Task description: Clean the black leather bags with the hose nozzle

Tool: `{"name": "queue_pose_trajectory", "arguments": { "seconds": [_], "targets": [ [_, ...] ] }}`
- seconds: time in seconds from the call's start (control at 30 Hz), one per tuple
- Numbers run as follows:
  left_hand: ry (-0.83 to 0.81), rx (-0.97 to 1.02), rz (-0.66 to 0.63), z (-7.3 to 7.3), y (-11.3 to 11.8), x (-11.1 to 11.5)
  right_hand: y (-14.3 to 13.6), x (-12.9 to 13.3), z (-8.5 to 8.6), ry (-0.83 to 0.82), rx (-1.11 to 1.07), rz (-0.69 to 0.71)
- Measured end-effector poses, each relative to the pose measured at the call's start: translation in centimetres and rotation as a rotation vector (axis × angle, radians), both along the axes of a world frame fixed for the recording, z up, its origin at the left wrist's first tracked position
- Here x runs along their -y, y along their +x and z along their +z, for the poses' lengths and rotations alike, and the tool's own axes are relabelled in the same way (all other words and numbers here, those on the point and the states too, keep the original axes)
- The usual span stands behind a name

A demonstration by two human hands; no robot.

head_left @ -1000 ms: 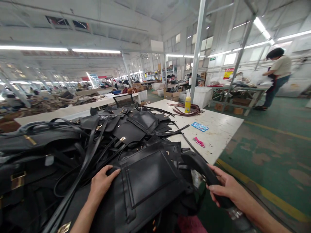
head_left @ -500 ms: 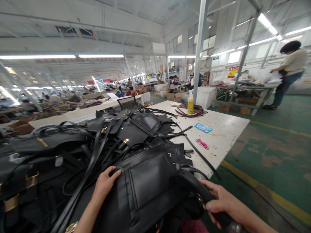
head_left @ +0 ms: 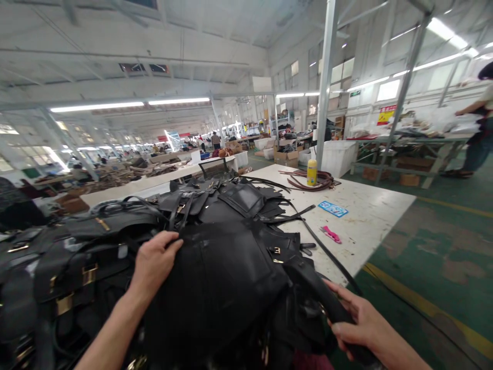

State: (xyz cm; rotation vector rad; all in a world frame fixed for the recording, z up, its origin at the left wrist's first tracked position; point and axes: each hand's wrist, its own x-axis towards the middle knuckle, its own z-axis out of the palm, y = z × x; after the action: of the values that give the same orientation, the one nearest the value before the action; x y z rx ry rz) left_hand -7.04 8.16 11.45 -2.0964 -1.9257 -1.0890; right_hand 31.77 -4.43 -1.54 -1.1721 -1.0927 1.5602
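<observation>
My left hand (head_left: pixel 156 259) pinches the upper left edge of a black leather bag piece (head_left: pixel 223 272), thumb and fingers closed on it. The piece is raised and tilted over the pile, its stitched panel blurred by motion. At the lower right, my right hand (head_left: pixel 358 318) is wrapped round a thick black tube-shaped thing (head_left: pixel 314 285). Its far end rests by the right side of the bag piece; I cannot make out its exact kind. Beneath and to the left lie more black bags (head_left: pixel 96 257) with gold buckles and long straps.
On the white table (head_left: pixel 377 205) are a yellow bottle (head_left: pixel 311 172), coiled brown straps (head_left: pixel 295 180), a blue card (head_left: pixel 333 208) and a pink cutter (head_left: pixel 331 234). A metal post (head_left: pixel 325 82) rises behind. A person (head_left: pixel 481 123) stands at another table on the right.
My left hand has lifted the left edge of the bag piece, which now stands higher and more tilted. My right hand keeps its hold. The whole view has swung slightly left.
</observation>
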Motion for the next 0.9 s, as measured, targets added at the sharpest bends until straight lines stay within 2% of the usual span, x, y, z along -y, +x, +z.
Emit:
{"name": "queue_pose_trajectory", "arguments": {
  "seconds": [0.07,0.13,0.17,0.2,0.23,0.27,0.3,0.33,0.43,0.5,0.57,0.6,0.63,0.7,0.8,0.9],
  "targets": [
    [0.336,-0.232,0.027,4.7,0.8,1.1,0.5,0.2,0.7,0.002,0.015,-0.042],
    [0.563,-0.452,0.026,8.5,2.0,2.8,1.1,0.4,1.0,0.011,0.030,-0.081],
    [0.634,-0.542,-0.002,9.6,2.8,3.7,1.3,0.5,1.1,0.021,0.032,-0.096],
    [0.674,-0.621,-0.045,10.1,3.7,4.6,1.5,0.6,1.0,0.028,0.031,-0.111],
    [0.689,-0.684,-0.104,9.9,4.6,5.5,1.7,0.8,0.9,0.030,0.028,-0.127],
    [0.684,-0.735,-0.174,8.9,5.5,6.3,1.9,1.0,0.8,0.027,0.024,-0.146],
    [0.651,-0.770,-0.244,7.2,6.4,7.1,2.0,1.2,0.7,0.022,0.023,-0.166],
    [0.598,-0.790,-0.317,4.9,7.2,7.8,2.2,1.5,0.7,0.015,0.025,-0.183],
    [0.429,-0.772,-0.476,-4.5,9.0,9.8,2.6,2.3,0.7,-0.011,0.051,-0.190],
    [0.367,-0.698,-0.452,-10.9,9.2,11.1,2.9,2.9,0.7,-0.039,0.092,-0.176],
    [0.361,-0.649,-0.416,-15.8,8.7,12.2,3.1,3.5,0.8,-0.046,0.134,-0.186],
    [0.346,-0.627,-0.390,-17.5,8.2,12.7,3.2,3.7,0.7,-0.037,0.152,-0.199],
    [0.329,-0.609,-0.369,-18.6,7.6,13.1,3.2,3.9,0.7,-0.021,0.167,-0.208],
    [0.291,-0.552,-0.309,-19.7,6.3,13.7,2.9,4.2,0.6,-0.002,0.191,-0.165],
    [0.253,-0.430,-0.214,-19.6,5.1,14.3,1.9,4.3,0.7,0.003,0.213,-0.002],
    [0.164,-0.310,-0.179,-18.9,5.3,14.5,-0.2,4.2,1.5,0.009,0.152,0.188]
  ]
}}
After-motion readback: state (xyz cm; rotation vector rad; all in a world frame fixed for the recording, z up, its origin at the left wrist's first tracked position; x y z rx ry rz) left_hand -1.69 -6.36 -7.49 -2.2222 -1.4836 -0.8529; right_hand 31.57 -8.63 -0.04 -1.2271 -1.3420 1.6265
